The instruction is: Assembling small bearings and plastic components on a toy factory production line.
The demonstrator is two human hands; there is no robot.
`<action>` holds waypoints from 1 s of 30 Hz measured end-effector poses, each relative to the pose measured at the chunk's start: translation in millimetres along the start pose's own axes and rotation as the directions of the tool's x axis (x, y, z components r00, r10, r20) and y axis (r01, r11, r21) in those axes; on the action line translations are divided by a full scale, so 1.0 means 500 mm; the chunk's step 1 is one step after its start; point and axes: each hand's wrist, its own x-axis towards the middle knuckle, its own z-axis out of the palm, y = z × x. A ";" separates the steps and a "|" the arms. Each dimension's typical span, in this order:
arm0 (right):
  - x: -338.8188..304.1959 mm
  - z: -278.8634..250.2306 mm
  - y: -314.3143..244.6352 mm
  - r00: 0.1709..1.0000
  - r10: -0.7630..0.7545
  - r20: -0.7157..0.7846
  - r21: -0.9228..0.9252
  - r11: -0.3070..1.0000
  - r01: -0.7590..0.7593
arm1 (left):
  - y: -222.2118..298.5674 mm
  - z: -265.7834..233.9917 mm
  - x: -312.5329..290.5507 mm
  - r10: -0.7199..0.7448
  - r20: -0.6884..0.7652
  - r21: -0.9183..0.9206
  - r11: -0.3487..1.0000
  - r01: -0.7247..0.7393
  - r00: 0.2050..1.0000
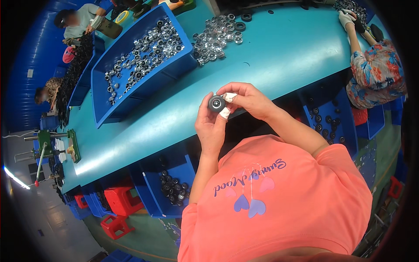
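Between my two hands, just above the near edge of the table, is a small wheel (217, 103) with a black tyre and a silver hub, its round face turned up toward me. My left hand (208, 129) grips it from the left and below, thumb against the rim. From the right, my right hand (251, 102) pinches the same wheel at its upper edge. White wrapping covers a thumb tip on each hand. Ahead on the table lies a pile of clear and silver hubs (211, 41), with loose black tyres (240, 26) beside it.
A blue bin (144, 83) of shiny hubs stands on the teal table (288, 48) at left. Below the table, blue bins hold finished-looking wheels (174, 190). Red stools (122, 201) stand lower left, near a green hand press (46, 146). A gloved co-worker (377, 67) works at right.
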 end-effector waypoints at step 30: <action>0.313 -0.348 -0.227 0.792 -0.599 -0.119 -0.993 0.062 -0.102 | 0.099 -0.361 -0.211 0.207 -0.270 0.891 0.425 0.163 0.940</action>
